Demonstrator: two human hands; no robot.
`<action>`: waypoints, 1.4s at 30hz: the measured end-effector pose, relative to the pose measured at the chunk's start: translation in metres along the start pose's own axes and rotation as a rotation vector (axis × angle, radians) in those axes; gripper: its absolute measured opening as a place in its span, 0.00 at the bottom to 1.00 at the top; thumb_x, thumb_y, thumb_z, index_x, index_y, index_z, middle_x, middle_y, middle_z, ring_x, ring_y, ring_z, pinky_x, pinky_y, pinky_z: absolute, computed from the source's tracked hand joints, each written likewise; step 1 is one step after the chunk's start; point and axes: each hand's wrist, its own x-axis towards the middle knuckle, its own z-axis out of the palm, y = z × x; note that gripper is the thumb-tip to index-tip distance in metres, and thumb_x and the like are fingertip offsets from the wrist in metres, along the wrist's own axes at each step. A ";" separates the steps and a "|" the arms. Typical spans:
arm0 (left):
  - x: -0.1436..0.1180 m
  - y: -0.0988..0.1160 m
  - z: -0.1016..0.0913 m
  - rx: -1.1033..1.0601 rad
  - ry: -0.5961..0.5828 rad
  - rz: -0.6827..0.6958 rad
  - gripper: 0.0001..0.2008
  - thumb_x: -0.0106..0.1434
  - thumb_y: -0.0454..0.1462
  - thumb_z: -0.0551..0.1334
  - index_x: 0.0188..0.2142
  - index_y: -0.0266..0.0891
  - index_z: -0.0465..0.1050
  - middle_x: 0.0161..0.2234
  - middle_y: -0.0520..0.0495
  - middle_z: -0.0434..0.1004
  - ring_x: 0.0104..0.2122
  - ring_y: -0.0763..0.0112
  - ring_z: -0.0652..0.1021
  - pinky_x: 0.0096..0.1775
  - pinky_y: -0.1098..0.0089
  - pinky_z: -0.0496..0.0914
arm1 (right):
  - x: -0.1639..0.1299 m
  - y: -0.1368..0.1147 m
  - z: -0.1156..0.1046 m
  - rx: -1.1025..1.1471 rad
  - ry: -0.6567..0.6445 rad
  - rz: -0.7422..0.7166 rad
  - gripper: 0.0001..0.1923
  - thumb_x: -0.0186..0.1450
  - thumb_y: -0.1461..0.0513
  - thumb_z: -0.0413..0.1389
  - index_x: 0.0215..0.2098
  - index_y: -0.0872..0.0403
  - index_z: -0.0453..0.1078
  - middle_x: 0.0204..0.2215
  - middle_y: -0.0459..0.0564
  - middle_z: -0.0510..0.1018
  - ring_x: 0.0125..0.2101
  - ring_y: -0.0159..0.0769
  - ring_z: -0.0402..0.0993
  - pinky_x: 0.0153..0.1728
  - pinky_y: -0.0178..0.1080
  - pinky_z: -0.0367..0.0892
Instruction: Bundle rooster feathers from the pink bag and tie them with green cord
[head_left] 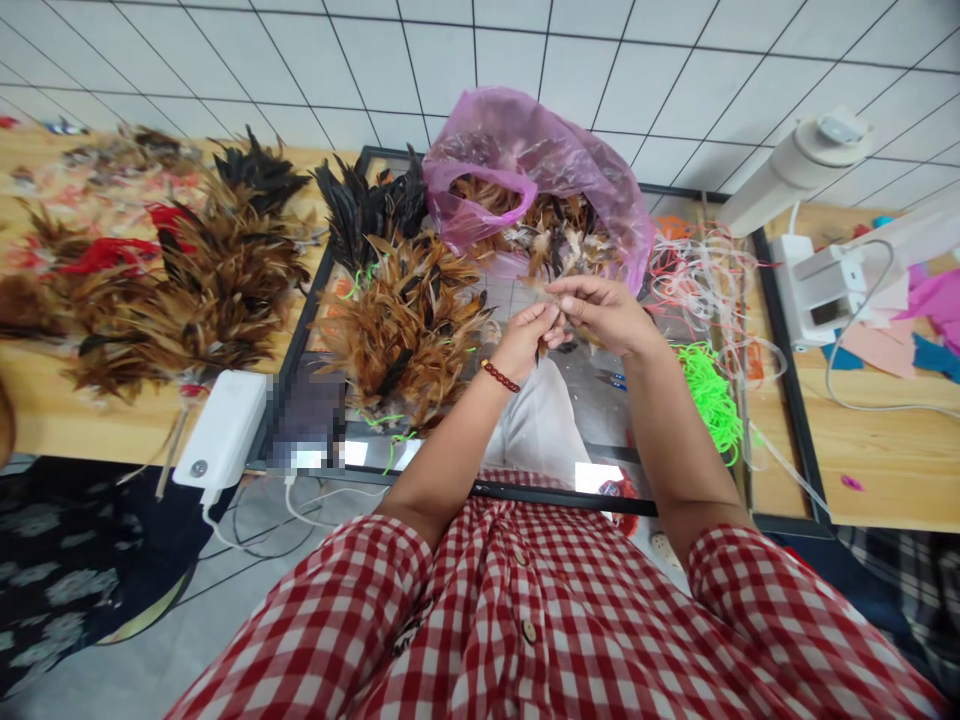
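Note:
Over the glass-topped table, my left hand (531, 336) and my right hand (604, 312) meet, fingertips pinched together. Between them is a small brown feather (552, 298), mostly hidden by the fingers; a dark tip shows below my left hand. Just beyond my hands, a pink plastic bag (547, 125) lies with its mouth toward me, loose brown and grey feathers (566, 235) spilling from it. To the left sits a heap of brown feather bunches (409, 345), some tied with green cord, and black feathers (375, 210) behind it.
Bright green cords (707, 400) and clear and red strands (701, 270) lie right of my arms. A white power bank (221, 428) rests at the left edge, near more brown feather bunches (217, 290). A white cylinder (802, 165) and white chargers (821, 290) stand right. A tiled wall (337, 60) backs the table.

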 end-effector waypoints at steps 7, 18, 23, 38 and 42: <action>0.003 -0.006 -0.001 0.002 -0.079 -0.006 0.23 0.60 0.56 0.69 0.28 0.38 0.73 0.22 0.52 0.70 0.24 0.74 0.73 0.36 0.67 0.72 | -0.003 -0.005 0.001 0.114 -0.022 0.011 0.29 0.47 0.41 0.73 0.28 0.51 0.69 0.17 0.41 0.70 0.18 0.35 0.73 0.20 0.38 0.69; 0.005 0.001 -0.006 -0.126 0.173 0.194 0.18 0.63 0.46 0.71 0.26 0.38 0.70 0.19 0.56 0.65 0.23 0.77 0.73 0.35 0.71 0.70 | 0.000 0.002 -0.016 -0.499 0.111 -0.073 0.05 0.58 0.59 0.63 0.30 0.53 0.77 0.26 0.46 0.80 0.28 0.34 0.73 0.34 0.37 0.66; 0.008 0.009 -0.008 -0.205 0.365 0.264 0.18 0.66 0.44 0.68 0.25 0.39 0.67 0.18 0.58 0.62 0.21 0.79 0.69 0.35 0.72 0.70 | -0.007 -0.005 -0.010 -0.959 -0.172 0.069 0.05 0.58 0.64 0.64 0.33 0.52 0.81 0.29 0.46 0.83 0.30 0.35 0.75 0.32 0.36 0.62; 0.013 0.006 -0.010 -0.223 0.545 0.355 0.16 0.68 0.40 0.66 0.24 0.38 0.69 0.18 0.57 0.61 0.20 0.80 0.65 0.31 0.74 0.67 | -0.003 0.004 -0.001 -1.146 0.028 -0.024 0.21 0.67 0.66 0.51 0.53 0.54 0.79 0.46 0.57 0.83 0.44 0.44 0.79 0.43 0.41 0.68; 0.014 0.005 -0.012 -0.240 0.568 0.370 0.17 0.68 0.38 0.65 0.24 0.38 0.68 0.17 0.57 0.61 0.20 0.80 0.65 0.30 0.75 0.67 | 0.001 0.008 0.017 -1.359 0.018 0.024 0.20 0.68 0.65 0.50 0.53 0.56 0.79 0.49 0.63 0.81 0.48 0.50 0.79 0.45 0.44 0.68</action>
